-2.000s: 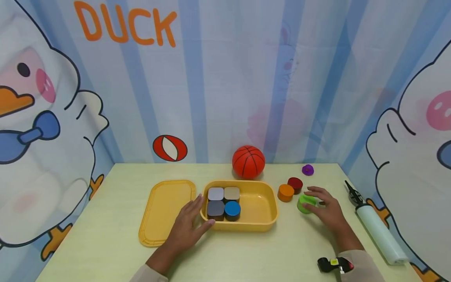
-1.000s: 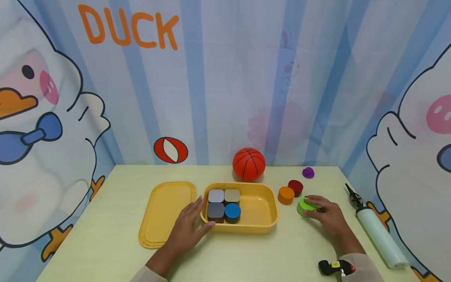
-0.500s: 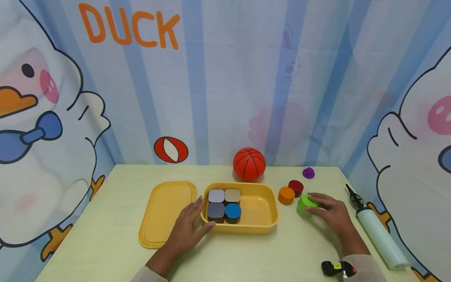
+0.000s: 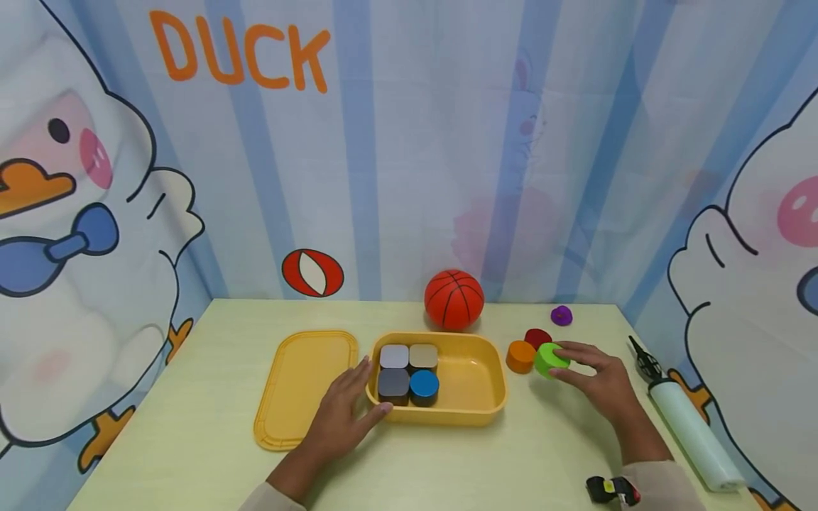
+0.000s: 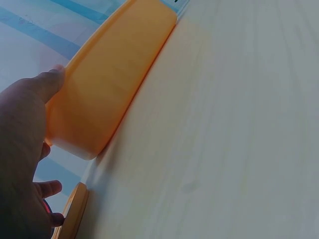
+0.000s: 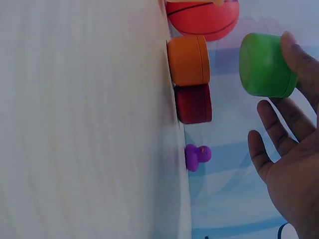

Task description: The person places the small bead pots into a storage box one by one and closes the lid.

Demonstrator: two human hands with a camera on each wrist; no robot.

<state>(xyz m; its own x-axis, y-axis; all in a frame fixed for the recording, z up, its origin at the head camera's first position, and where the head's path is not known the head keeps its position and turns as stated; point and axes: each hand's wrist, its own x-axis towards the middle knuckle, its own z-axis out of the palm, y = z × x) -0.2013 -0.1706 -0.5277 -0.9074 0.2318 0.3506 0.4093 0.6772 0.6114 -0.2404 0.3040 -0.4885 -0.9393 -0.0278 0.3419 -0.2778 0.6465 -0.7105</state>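
Note:
My right hand (image 4: 599,380) pinches a small green round tub (image 4: 551,359) between thumb and fingers. In the right wrist view the green tub (image 6: 266,65) hangs above the table, apart from an orange tub (image 6: 188,60) and a dark red tub (image 6: 193,103). My left hand (image 4: 341,419), fingers straight, touches the left end of a yellow box (image 4: 456,415), its thumb at the front rim. Inside the box's left half sit a lilac tub (image 4: 394,356), a beige tub (image 4: 423,355), a grey tub (image 4: 393,383) and a blue round tub (image 4: 424,387).
A yellow lid (image 4: 303,387) lies left of the box. Behind the box stands a red toy basketball (image 4: 454,299). A purple toy duck (image 6: 197,157) is at the back right. Along the right edge lies a pale green hand pump (image 4: 693,433) with a black nozzle.
My right hand has closed its fingers on the green tub, lifted it and carried it toward the orange and dark red tubs. My left hand has stayed at the box.

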